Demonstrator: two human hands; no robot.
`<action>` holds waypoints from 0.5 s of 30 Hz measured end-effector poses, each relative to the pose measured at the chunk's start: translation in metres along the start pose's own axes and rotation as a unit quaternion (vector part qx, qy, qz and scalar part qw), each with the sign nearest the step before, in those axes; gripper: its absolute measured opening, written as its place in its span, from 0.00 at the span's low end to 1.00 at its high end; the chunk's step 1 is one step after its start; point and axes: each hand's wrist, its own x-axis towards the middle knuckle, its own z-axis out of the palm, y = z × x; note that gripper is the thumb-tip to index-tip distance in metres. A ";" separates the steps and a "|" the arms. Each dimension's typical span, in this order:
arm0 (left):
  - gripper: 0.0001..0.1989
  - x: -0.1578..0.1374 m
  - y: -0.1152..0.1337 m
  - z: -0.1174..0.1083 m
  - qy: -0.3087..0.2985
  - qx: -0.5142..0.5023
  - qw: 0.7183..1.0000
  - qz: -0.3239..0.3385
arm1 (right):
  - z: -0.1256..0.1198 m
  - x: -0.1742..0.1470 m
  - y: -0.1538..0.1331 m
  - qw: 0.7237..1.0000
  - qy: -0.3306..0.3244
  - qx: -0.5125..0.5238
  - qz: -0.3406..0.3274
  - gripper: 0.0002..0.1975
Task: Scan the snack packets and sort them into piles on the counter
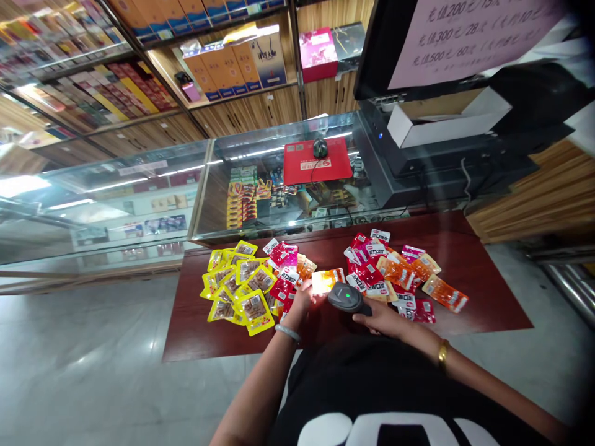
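Note:
My left hand (304,298) is closed on the near left edge of an orange-and-white snack packet (326,281). In my right hand (377,317) is a black barcode scanner (344,297) with a green light on top; its head is over the packet's right side. Left of my left hand lie red and pink snack packets (284,284), beside a pile of yellow snack packets (242,285) with clear windows. To the right of the scanner spreads a mixed heap of red packets (365,263) and orange packets (397,272).
A dark red wooden tabletop (195,337) carries the packets. Behind it stands a glass display case (260,145), with a mouse (320,147) on a red mat (295,167). A black monitor (381,49) and a white open box (446,130) are at the right.

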 end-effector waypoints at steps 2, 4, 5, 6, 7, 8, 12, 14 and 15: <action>0.20 0.004 0.002 0.007 -0.021 -0.024 0.999 -0.003 | -0.001 0.001 0.002 1.000 0.005 0.005 0.010 0.35; 0.19 0.009 0.005 0.018 -0.069 -0.035 0.997 0.007 | -0.002 0.003 0.004 1.000 0.015 0.010 0.007 0.34; 0.19 0.011 0.008 0.023 -0.095 -0.019 0.995 0.019 | -0.002 0.004 0.004 1.000 0.020 0.012 0.004 0.33; 0.18 0.013 0.012 0.026 -0.112 0.015 0.993 0.037 | -0.002 0.005 0.005 1.000 0.022 0.014 0.004 0.33; 0.18 0.014 0.016 0.026 -0.109 0.068 0.990 0.060 | -0.002 0.007 0.005 1.000 0.024 0.016 0.009 0.32; 0.17 0.014 0.021 0.024 -0.082 0.140 0.983 0.085 | -0.001 0.008 0.006 0.999 0.024 0.017 0.018 0.33; 0.20 0.005 0.040 -0.012 0.204 0.460 0.855 0.121 | -0.001 0.013 0.005 0.998 0.016 0.005 0.062 0.34; 0.27 -0.002 0.046 -0.036 0.302 0.549 0.774 0.092 | -0.002 0.016 0.004 0.998 0.011 0.002 0.064 0.33; 0.29 -0.005 0.048 -0.046 0.320 0.577 0.748 0.076 | -0.002 0.018 0.003 0.998 0.008 0.002 0.063 0.32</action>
